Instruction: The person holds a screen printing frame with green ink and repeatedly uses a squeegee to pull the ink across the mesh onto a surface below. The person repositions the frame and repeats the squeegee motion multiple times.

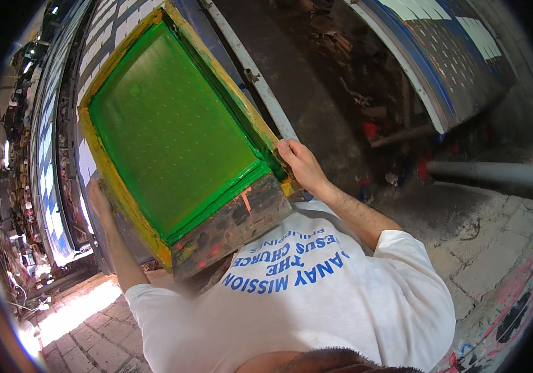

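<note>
I hold a wooden printing screen (176, 124) up in front of my chest, tilted so its far end points away from me and to the left. Its frame is smeared yellow along the rails, and the mesh inside is coated bright green, with thicker green paint pooled along the near inner edge. The near end rail is dark, worn wood with spots of orange and red paint.

My right hand (300, 163) is clamped on the frame's near right corner — the thumb lies on top of the yellow rail, the fingers wrap down the outer side. My left hand (97, 194) is on the opposite long rail, near the lower left corner; only the back of the hand and a bit of the fingers show past the frame, so I cannot tell how tightly that grip is closed, only that it rests against the wood.

The screen hangs in the air between both hands, above my white T-shirt (316, 298) with blue lettering.

Beyond the frame, a long worktop (101, 37) runs away from me, covered in a pattern of blue and white tiles, with a pale metal rail (251, 71) along its edge just beside the screen's right side. A second such worktop (446, 56) curves across the upper right, well apart. Between them is a dark, littered floor (335, 81). A grey pipe (490, 174) lies at the right, and paving bricks (92, 323) — sunlit at the lower left — lie under me.
</note>
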Demonstrator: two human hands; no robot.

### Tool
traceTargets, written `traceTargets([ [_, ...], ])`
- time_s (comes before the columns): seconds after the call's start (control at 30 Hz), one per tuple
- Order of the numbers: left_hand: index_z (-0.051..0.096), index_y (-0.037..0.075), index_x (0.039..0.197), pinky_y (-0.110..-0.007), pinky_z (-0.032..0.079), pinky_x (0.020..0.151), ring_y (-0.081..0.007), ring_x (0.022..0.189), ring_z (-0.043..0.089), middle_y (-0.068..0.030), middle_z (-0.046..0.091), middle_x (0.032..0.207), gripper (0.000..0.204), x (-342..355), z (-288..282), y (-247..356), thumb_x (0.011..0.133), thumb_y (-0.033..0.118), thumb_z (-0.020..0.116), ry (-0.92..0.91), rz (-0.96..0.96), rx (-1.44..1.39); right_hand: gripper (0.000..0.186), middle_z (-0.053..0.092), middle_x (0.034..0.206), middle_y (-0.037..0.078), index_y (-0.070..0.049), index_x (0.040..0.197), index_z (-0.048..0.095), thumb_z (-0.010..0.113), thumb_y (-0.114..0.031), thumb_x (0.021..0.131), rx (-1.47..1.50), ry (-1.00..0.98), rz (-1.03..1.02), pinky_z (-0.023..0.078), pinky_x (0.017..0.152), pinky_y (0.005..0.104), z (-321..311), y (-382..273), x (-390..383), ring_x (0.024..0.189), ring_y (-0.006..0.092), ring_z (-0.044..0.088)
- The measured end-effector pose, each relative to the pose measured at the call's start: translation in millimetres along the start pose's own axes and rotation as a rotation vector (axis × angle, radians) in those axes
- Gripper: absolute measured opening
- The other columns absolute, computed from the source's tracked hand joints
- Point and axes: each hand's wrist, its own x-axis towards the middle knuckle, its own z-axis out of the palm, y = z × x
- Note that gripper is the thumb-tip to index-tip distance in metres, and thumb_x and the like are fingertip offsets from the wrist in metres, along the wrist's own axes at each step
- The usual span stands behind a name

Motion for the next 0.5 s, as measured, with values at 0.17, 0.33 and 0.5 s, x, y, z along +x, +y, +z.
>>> traceTargets([
  [0.17,0.076,0.000,0.117,-0.040,0.051,0.099,-0.0280,0.107,0.070,-0.0153,0.076,0.115,0.059,-6,3,-26,0.112,0.049,0.044,-0.011,-0.147,-0.095,0.061,0.060,0.080,0.007,-0.001,0.090,0.063,0.054,-0.059,0.108,-0.030,-0.027,-0.015,0.045,0.072,0.0347,11,-12,30,0.078,0.0171,0.055],
  [0.33,0.075,0.000,0.117,-0.040,0.051,0.098,-0.0268,0.106,0.069,-0.0156,0.076,0.113,0.058,-70,-20,-54,0.112,0.050,0.046,0.138,-0.259,-0.106,0.065,0.061,0.080,0.009,0.000,0.092,0.063,0.053,-0.063,0.107,-0.162,-0.182,-0.002,0.046,0.073,0.0366,12,-26,63,0.078,0.0187,0.057],
  [0.5,0.074,-0.001,0.118,-0.040,0.051,0.096,-0.0269,0.106,0.068,-0.0165,0.074,0.115,0.059,-166,-70,-60,0.112,0.050,0.046,0.265,-0.419,-0.028,0.067,0.061,0.080,0.009,-0.001,0.092,0.063,0.052,-0.065,0.106,-0.196,-0.396,-0.038,0.046,0.072,0.0376,19,-44,107,0.077,0.0193,0.056],
])
